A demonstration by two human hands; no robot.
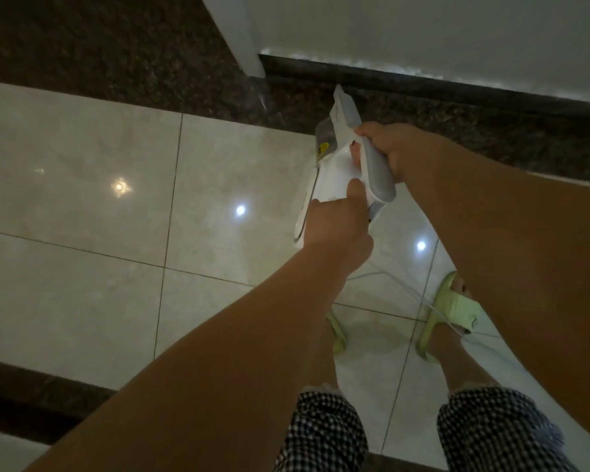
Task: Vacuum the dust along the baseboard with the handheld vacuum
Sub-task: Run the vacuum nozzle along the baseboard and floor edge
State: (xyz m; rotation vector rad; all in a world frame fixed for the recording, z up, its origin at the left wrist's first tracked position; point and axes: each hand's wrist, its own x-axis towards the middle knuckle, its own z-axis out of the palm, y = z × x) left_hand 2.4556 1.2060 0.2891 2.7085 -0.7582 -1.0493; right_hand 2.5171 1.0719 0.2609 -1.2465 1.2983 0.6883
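- Nearest the camera, two bare legs in black-and-white checked shorts [324, 434] stand on glossy pale floor tiles [82, 206], the feet in pale green rubber slippers [452, 313].
- Over the right slipper, a thin white cord [436, 310] trails across the tiles toward the rear of the machine.
- Just beyond the feet, the left hand [338, 226] is closed on the rear end of a white-and-grey plastic handheld vacuum [334, 165] — thumb laid forward along the white body.
- Further up and to the right, the right hand [392, 148] is wrapped around the grey top handle, fingers curled under it, so the machine sits between the two hands.
- Ahead of the right hand, the narrow white nozzle [341, 100] points away — its tip over the dark speckled stone border strip [457, 120], close to the dark baseboard [423, 85].
- Farthest off, a white wall [457, 28] rises above the baseboard, a pale dusty line along the baseboard's top edge.
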